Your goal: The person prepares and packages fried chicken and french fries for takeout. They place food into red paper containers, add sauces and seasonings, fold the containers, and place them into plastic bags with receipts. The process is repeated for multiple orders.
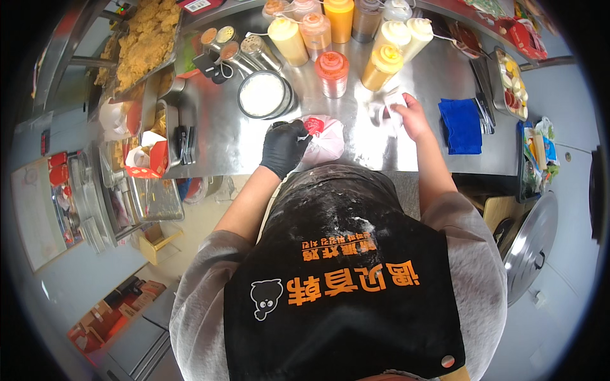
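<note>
My left hand [284, 146], in a black glove, has its fingers curled at the left side of a pale, crinkled bag [329, 144] with a red printed patch. The bag rests near the front edge of the steel counter [224, 157]. My bare right hand [412, 118] pinches a crumpled white sheet [394, 114], paper or thin cloth, over the counter. A round tub of white contents [261, 94] stands beyond my left hand. A squeeze bottle with an orange-red top [332, 74] stands just past the bag, and a yellow squeeze bottle [382, 67] beyond the white sheet.
Several more squeeze bottles [340, 21] line the back, with shakers [259, 55] to their left. Fried food [145, 43] fills a tray at upper left, above a red carton [147, 159]. Right of my hand lie a folded blue cloth [460, 126] and a metal food tray [510, 83].
</note>
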Available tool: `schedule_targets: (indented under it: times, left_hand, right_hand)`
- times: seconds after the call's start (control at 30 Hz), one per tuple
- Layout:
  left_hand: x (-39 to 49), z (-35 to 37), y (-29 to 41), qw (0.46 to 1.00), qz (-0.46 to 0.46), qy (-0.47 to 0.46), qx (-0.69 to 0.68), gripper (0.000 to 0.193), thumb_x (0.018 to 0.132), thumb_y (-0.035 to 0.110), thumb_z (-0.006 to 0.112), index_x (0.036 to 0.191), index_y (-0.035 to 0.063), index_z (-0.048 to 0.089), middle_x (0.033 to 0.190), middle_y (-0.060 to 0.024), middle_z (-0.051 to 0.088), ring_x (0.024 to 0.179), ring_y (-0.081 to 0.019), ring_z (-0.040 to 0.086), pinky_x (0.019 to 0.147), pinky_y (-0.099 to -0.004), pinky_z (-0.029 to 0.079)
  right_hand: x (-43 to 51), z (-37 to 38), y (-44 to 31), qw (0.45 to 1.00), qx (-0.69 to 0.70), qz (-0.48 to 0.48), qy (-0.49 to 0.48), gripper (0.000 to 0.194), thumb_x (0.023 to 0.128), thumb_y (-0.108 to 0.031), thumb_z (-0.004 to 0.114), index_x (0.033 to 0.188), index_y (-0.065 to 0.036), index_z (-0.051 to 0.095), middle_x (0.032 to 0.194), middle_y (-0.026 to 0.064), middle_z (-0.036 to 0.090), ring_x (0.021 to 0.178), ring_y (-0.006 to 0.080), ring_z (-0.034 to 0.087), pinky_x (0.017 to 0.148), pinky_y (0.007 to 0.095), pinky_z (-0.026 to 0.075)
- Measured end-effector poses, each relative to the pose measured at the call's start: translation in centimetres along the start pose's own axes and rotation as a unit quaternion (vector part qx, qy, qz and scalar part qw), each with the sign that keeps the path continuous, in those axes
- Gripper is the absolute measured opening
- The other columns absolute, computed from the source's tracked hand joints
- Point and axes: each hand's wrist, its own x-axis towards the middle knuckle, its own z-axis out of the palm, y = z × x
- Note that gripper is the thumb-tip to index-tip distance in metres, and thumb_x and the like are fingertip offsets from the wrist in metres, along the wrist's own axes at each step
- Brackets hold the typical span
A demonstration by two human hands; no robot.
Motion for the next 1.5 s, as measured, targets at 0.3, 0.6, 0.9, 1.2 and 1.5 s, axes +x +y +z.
schedule_targets:
  times: [0.3,0.6,0.9,1.2,1.5]
  left_hand:
    - [0.6,0.3,-0.9,0.993,-0.08,-0.021,-0.086,0.02,0.089,0.023,0.085,0.096,0.0081,0.072,0.088,-0.0129,0.077,0.083,-0.0356,0.074,0.078,-0.0454,0.058]
    - [0.7,0.8,-1.9,0.985,-0.115,-0.016,-0.127,0.025,0.088,0.027,0.087,0.096,0.0073,0.074,0.09,-0.0161,0.077,0.085,-0.0365,0.075,0.079,-0.0435,0.059]
    - [0.8,0.7,-2.0,0.98,-0.171,-0.022,-0.095,0.031,0.088,0.034,0.088,0.096,0.0076,0.073,0.091,-0.0156,0.078,0.085,-0.0359,0.076,0.079,-0.0439,0.06]
    - [1.1,0.7,-2.1,0.99,-0.104,-0.034,-0.089,0.031,0.089,0.035,0.088,0.094,0.0081,0.074,0.09,-0.0134,0.078,0.083,-0.0336,0.076,0.078,-0.042,0.06]
    - [1.0,0.4,-2.4,0.983,-0.146,-0.025,-0.108,0.031,0.089,0.034,0.088,0.095,0.007,0.074,0.09,-0.0139,0.079,0.084,-0.0327,0.077,0.079,-0.0411,0.06]
  right_hand:
    - [-3.6,11.2,0.6,0.975,0.033,0.002,-0.222,0.058,0.09,0.005,0.064,0.147,-0.002,0.058,0.123,0.0074,0.071,0.109,0.0181,0.07,0.101,0.035,0.055]
    - [-2.8,16.1,3.7,0.969,-0.037,-0.055,-0.237,0.027,0.106,-0.01,0.07,0.131,-0.001,0.067,0.118,0.0026,0.074,0.108,0.0112,0.066,0.099,0.0297,0.054]
    - [-3.0,16.9,3.8,0.962,0.038,-0.028,-0.27,0.03,0.104,-0.005,0.069,0.133,-0.001,0.065,0.122,0.0017,0.072,0.113,0.0122,0.065,0.103,0.0296,0.051]
    - [-3.0,17.7,1.3,0.952,-0.063,-0.044,-0.295,0.036,0.106,-0.016,0.071,0.137,0.001,0.068,0.122,0.0034,0.074,0.115,0.0111,0.063,0.105,0.0296,0.049]
    - [-3.0,18.0,1.1,0.951,-0.095,-0.05,-0.291,0.035,0.106,-0.017,0.073,0.137,0.0,0.069,0.123,0.0026,0.074,0.114,0.0105,0.064,0.104,0.0293,0.05]
